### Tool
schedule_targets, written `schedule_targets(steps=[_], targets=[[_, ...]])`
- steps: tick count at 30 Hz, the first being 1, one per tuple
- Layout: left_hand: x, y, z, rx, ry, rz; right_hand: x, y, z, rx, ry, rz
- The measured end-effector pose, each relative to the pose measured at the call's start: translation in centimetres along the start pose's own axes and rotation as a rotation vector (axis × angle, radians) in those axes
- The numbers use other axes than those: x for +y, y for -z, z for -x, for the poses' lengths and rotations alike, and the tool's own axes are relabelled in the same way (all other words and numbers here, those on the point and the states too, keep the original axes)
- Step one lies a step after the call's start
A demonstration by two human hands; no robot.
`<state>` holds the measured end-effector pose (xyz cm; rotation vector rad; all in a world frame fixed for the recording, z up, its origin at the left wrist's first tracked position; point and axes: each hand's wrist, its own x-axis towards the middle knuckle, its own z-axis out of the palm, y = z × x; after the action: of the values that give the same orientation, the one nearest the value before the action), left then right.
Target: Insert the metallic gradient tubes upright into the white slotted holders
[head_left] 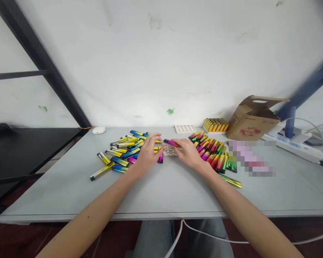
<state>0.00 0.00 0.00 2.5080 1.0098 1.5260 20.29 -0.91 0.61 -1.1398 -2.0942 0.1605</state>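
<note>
the grey desk (169, 191) spans the view, its far edge at the wall, its near edge above the person's lap; bare grey surface stretches between the forearms. the cardboard box (251, 123) stands open at far right, the white power strip (293, 147) just beside it. over on the left, a loose spread of lighters (120, 161), yellow and blue, reaches the left hand (148, 152); on the right, a denser heap (211, 154) of red, yellow and green crowds the right hand (188, 152). the packed tray (215, 125) sits at the far side near the box, and the white tray (185, 129) lies left of it. now the grip: right hand narrow, fingers closed on the magenta lighter (171, 143), held tilted over the near tray (170, 150), between both hands. left hand is part-open, thumb apart from curved fingers, nothing visibly pinched, right by that tray's left side.
</note>
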Motion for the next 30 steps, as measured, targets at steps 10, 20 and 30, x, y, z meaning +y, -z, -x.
schedule_targets(steps=[10,20,30], targets=[[-0.5,1.5,-0.1,-0.33,0.282,-0.08,0.0,2.0,-1.1,0.209,-0.537,-1.03],[0.0,1.3,-0.1,-0.371,0.209,-0.121,0.0,2.9,-1.1,0.147,-0.625,-1.537],[-0.1,1.4,0.1,-0.426,0.17,-0.065,0.1,3.2,-1.3,0.163,-0.729,-1.534]])
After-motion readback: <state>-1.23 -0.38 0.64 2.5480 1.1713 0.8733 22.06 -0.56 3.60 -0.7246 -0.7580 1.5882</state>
